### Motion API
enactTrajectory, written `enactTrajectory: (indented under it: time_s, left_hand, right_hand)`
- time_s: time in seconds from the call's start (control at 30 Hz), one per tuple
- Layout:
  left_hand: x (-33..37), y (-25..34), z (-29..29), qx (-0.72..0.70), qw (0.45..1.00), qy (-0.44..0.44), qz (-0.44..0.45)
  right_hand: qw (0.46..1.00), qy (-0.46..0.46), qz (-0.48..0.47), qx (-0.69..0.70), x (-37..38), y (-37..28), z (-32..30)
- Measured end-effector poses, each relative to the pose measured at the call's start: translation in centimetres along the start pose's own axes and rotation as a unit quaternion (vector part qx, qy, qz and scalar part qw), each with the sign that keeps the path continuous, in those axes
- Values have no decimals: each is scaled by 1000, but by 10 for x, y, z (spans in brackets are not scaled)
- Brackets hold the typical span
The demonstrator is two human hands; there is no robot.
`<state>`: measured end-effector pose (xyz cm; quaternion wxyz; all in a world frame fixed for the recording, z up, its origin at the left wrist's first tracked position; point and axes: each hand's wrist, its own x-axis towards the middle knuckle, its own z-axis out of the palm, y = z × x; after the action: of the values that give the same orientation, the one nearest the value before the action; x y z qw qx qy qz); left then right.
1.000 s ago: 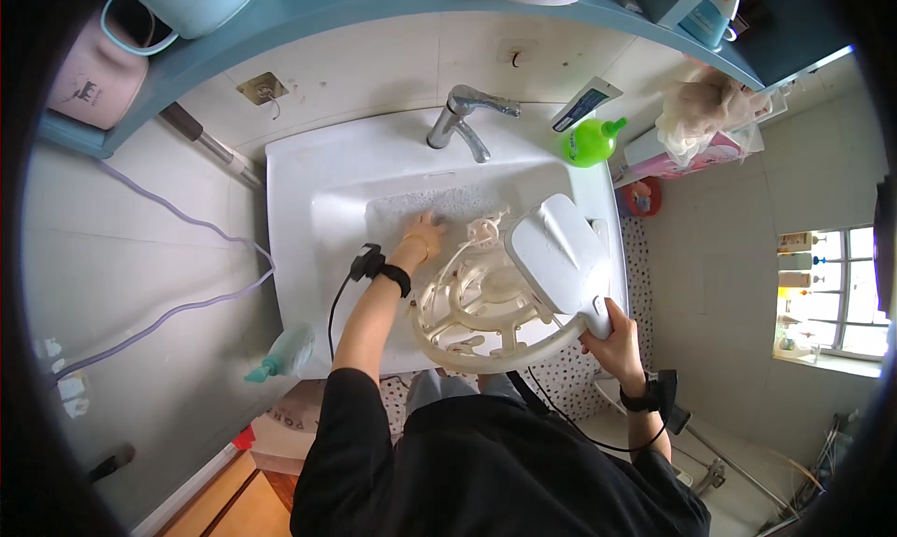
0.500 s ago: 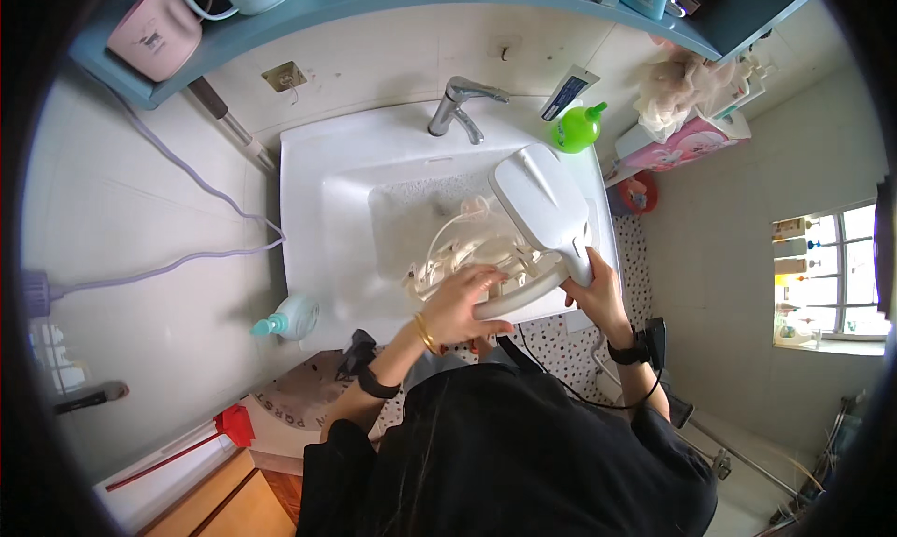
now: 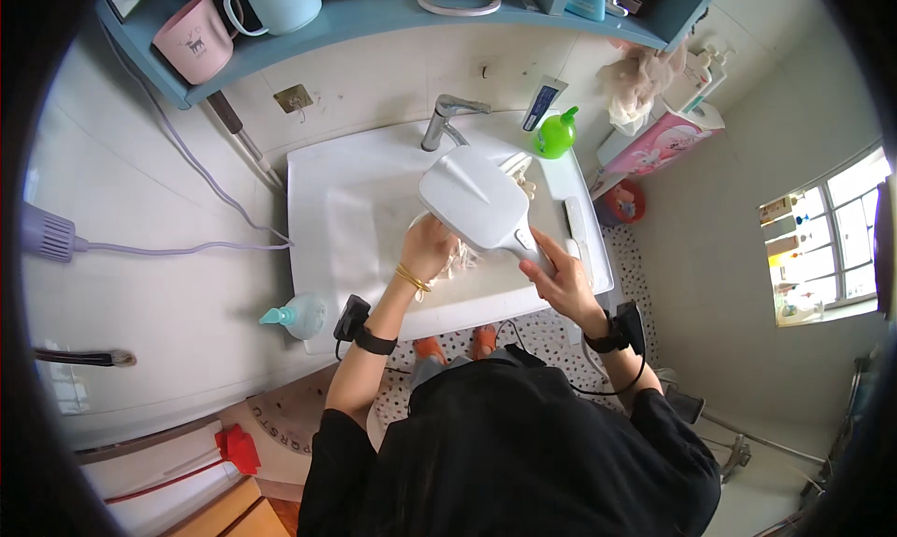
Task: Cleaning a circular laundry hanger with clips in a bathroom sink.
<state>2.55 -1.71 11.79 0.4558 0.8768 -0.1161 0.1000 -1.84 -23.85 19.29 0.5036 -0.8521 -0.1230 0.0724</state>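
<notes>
Over the basin is a white, smooth, paddle-shaped device (image 3: 475,198) with a broad flat head and a short handle. My right hand (image 3: 561,280) is closed round that handle. At the head's lower-left edge, my left hand (image 3: 430,247) is curled; its fingertips are hidden, and I cannot make out what they grip. Cream-coloured tangled pieces (image 3: 460,260) show below the head, with more of them past its upper-right edge. All of this hangs over the white sink (image 3: 341,210), and the device covers much of the basin.
A chrome tap (image 3: 439,121), a green pump bottle (image 3: 557,134) and a tube (image 3: 544,103) stand at the back. A pale bottle with a teal pump (image 3: 304,316) sits at the front left. Above runs a blue shelf (image 3: 374,21) with mugs. A purple cord (image 3: 187,247) crosses the left wall.
The device has moved left, toward the middle of the basin. My left hand has moved up and left, from beside the curved handle to the head's edge. My right hand still grips the handle.
</notes>
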Motion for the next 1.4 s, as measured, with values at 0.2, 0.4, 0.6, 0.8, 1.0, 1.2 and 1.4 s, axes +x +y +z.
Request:
enactTrajectory:
  time_s: [0.2,0.4,0.6,0.8,1.0,1.2,1.4]
  left_hand:
    - [1,-20,-14,-195,975,18,-103]
    - [11,0,-34,-270,950,21,-155]
    - [3,-3,-62,-325,937,21,-129]
    - [2,-1,-70,-305,942,50,-134]
    - [3,-2,-75,-278,951,62,-119]
    - [3,8,-85,-293,947,59,-116]
    - [15,-2,-63,-260,952,75,-143]
  right_hand:
    - [991,81,86,56,14,12,-11]
    - [999,18,-33,-1,16,3,6]
    - [992,92,35,79,33,0,-18]
    - [996,46,-74,28,24,2,0]
    - [997,48,-62,26,33,-6,-5]
    - [993,89,17,69,35,10,-26]
    - [997,-37,-64,4,23,-31,2]
